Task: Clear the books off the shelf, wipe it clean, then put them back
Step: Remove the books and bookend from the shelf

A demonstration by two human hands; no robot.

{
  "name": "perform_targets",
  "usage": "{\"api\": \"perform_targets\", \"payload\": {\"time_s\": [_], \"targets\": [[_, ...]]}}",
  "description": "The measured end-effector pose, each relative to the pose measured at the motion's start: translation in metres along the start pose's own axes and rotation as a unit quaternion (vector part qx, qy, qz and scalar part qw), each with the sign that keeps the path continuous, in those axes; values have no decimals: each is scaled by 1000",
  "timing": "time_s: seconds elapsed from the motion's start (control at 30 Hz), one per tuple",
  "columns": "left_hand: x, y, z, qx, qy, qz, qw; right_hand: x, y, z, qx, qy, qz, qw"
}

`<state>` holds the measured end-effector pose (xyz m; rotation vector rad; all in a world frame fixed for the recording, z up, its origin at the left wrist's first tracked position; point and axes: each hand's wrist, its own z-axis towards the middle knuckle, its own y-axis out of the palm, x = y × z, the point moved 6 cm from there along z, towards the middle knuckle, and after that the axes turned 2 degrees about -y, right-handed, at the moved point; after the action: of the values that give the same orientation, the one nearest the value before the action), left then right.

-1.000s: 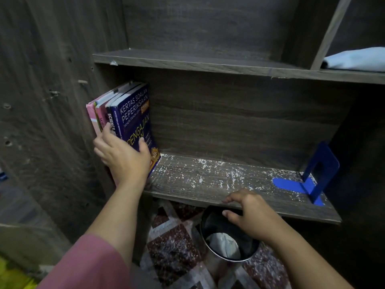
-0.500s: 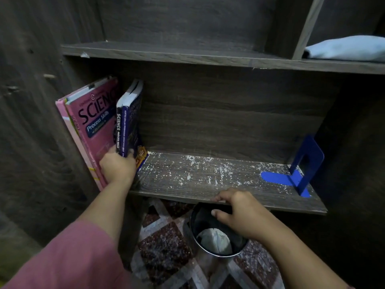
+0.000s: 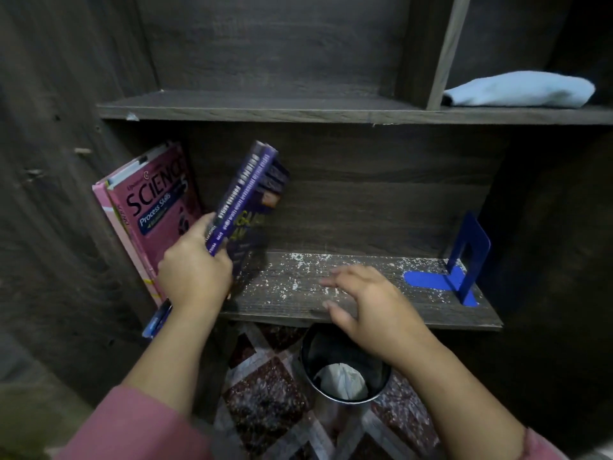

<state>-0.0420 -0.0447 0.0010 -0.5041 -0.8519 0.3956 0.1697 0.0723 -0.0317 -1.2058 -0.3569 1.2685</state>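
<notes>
Where the dark wood-grain shelf (image 3: 282, 297) meets its left wall, two pink paperbacks (image 3: 156, 210) are leaned against that wall, the front cover lettered "SCIENCE Process Skills". Two thin dark-blue books (image 3: 247, 200) are gripped near the foot of their spines by the left hand (image 3: 194, 277), its fingers curled round them. They are tilted to the right, apart from the pink pair; whether their lower corners touch the board cannot be told. The right hand (image 3: 368, 303) is held open over the front of the shelf, fingers spread, nothing grasped. The board is flecked with white specks. A blue L-shaped sheet-metal bookend (image 3: 467, 257) is stood at the right end. A folded pale-blue cloth (image 3: 520, 89) is laid in the upper right compartment. Below, a round black bin (image 3: 310, 356) holding crumpled white material is set on patterned floor tiles (image 3: 265, 393).
</notes>
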Motion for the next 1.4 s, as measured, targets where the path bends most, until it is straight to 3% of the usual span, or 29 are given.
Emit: {"api": "perform_targets", "payload": {"time_s": [0.07,0.17,0.23,0.37,0.47,0.6,0.7,0.87,0.97,1.13,1.27,1.4], "targets": [[17,-9,-15,-35,40,27,998,-18,-20,-6,74,-41,-25,996],[48,-25,-46,-76,167,47,982,-38,-56,-22,163,-67,-46,983],[69,-38,-68,-83,249,34,964,-46,-89,-41,228,-53,-70,970],[119,-67,-107,-99,361,-18,927,-69,-144,-97,319,-3,-225,921],[168,-82,-142,-127,461,-30,878,-76,-165,-123,269,45,-316,908],[229,-93,-192,-168,561,-70,807,-53,-197,-163,64,171,-363,914],[269,-92,-222,-199,599,-76,772,-32,-232,-210,46,221,-350,909],[306,-48,-274,-338,620,50,707,16,-273,-293,-20,330,-335,882],[319,-17,-320,-413,617,43,668,42,-275,-345,-63,395,-306,864],[351,-2,-399,-381,683,4,622,95,-255,-402,-140,461,-233,845],[371,21,-432,-369,683,-41,629,126,-258,-427,-122,473,-267,830],[361,51,-459,-362,672,-119,635,143,-240,-447,17,441,-398,804]]}}
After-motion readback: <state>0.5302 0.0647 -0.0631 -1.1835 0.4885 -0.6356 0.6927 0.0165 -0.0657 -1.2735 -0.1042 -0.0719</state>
